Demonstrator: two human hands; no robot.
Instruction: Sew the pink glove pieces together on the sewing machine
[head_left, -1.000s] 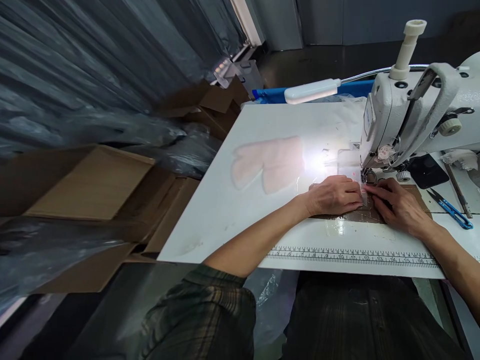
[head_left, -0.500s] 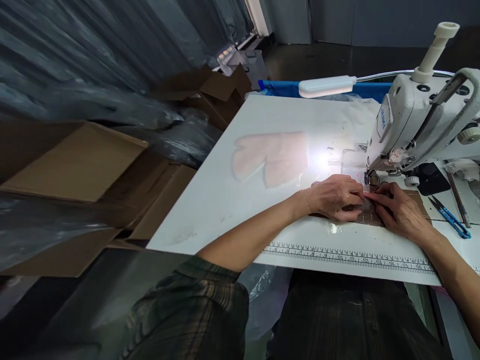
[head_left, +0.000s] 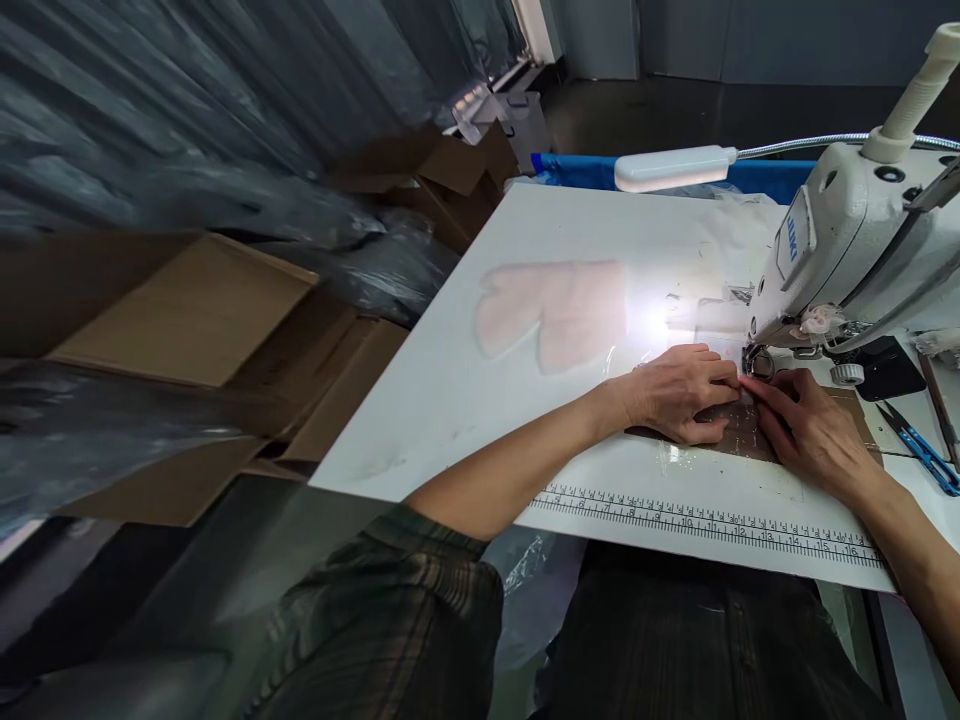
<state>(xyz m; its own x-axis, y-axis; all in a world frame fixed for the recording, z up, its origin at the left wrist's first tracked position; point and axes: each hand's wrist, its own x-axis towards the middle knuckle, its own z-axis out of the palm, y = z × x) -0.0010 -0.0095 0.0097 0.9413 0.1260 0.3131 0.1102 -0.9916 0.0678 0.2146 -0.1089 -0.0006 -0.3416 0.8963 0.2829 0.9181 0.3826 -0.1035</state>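
My left hand (head_left: 686, 393) lies at the front of the sewing machine (head_left: 832, 235), its fingers curled and pinched just left of the presser foot (head_left: 750, 360). Opposite it, my right hand (head_left: 814, 430) has thumb and forefinger drawn together, the tips meeting those of the left. Whatever is pinched there is small and mostly covered by the fingers. Some pale, thin material (head_left: 720, 346) shows just past the left knuckles. Under both hands is a brown patch (head_left: 742, 440) with a shiny clear covering. A pale pink mitten-shaped piece of fabric (head_left: 577, 310) lies flat to the left.
Blue thread snips (head_left: 919, 448) and a black flat object (head_left: 889, 368) lie to the right. A ruler strip (head_left: 690, 522) runs along the table's front edge. A white lamp (head_left: 675, 168) hangs over the back. Open cardboard boxes (head_left: 187, 310) and plastic bags stand left.
The whole view has shifted, so the machine and table sit farther right. Both hands stay pinched by the presser foot, with hardly any movement against the table. The mitten-shaped piece lies unchanged.
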